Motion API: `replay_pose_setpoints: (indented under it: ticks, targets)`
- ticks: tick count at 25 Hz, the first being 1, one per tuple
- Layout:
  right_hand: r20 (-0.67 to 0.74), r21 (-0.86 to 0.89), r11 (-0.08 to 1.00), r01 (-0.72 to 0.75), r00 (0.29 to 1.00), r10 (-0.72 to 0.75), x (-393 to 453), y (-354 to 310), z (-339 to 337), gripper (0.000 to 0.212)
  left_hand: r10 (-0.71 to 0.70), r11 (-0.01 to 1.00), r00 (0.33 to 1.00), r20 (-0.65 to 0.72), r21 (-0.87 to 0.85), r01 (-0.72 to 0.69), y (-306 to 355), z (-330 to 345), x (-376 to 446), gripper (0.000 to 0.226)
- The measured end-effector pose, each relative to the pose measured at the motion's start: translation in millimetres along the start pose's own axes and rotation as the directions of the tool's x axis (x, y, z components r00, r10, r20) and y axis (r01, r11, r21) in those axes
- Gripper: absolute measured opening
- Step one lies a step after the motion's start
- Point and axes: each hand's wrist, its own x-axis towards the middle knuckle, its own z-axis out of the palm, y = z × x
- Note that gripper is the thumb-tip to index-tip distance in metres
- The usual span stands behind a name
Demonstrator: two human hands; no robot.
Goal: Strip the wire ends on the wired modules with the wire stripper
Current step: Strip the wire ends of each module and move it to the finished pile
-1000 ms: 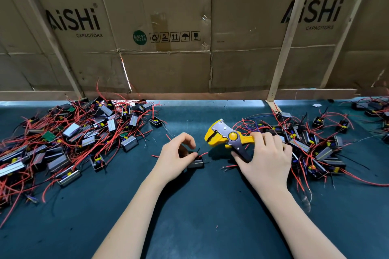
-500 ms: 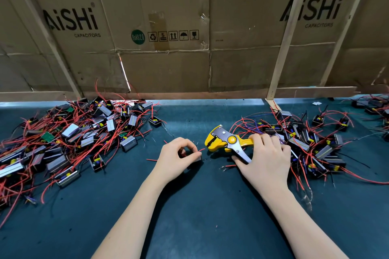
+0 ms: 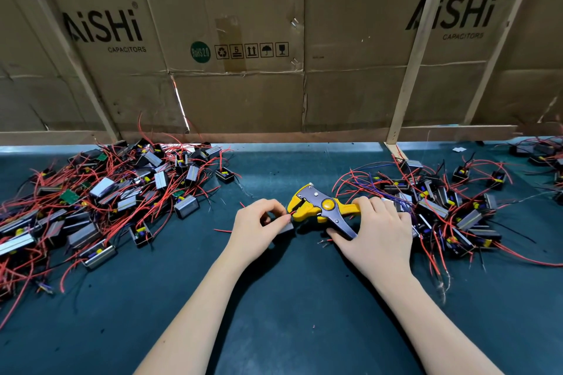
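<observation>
My left hand (image 3: 257,230) pinches a small dark module (image 3: 285,229) at the middle of the dark green work surface. Its red wire end reaches into the jaws of the yellow and grey wire stripper (image 3: 320,207). My right hand (image 3: 376,233) grips the stripper's handles, with the jaws pointing left at the module. Most of the module is hidden behind my left fingers.
A big pile of modules with red wires (image 3: 100,201) lies to the left. Another pile (image 3: 441,201) lies right behind my right hand. More modules (image 3: 542,155) sit at the far right. A cardboard wall (image 3: 274,39) with wooden slats closes the back.
My left hand has brought the module rightward to the stripper, and the red wire end now sits in its jaws. The right hand with the stripper shifted slightly left.
</observation>
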Motion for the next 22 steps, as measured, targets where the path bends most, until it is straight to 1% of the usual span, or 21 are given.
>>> replay_pose_setpoints:
  ticks: [6, 11, 18, 22]
  targets:
    - [0.004, 0.013, 1.000, -0.011, 1.000, 0.011, 0.2, -1.3, -0.1, 0.059, -0.016, 1.000, 1.000, -0.001, -0.015, 0.016, 2.4, 0.4, -0.1, 0.009]
    - [-0.023, -0.007, 1.000, -0.006, 1.000, 0.006, 0.9, -2.7, -0.5, 0.060, -0.011, 1.000, 1.000, -0.001, -0.026, 0.011, 4.9, -0.5, -0.7, 0.015]
    - [-0.054, 0.040, 0.999, 0.019, 0.998, -0.017, 2.6, -3.9, -6.3, 0.050, -0.015, 1.000, 1.000, -0.001, -0.027, 0.015, 3.4, -1.6, -0.1, 0.014]
    - [-0.012, 0.001, 1.000, -0.002, 1.000, 0.002, 3.7, -4.5, -8.8, 0.048, -0.008, 0.999, 1.000, 0.009, -0.039, 0.008, 3.8, -3.1, 0.4, 0.014]
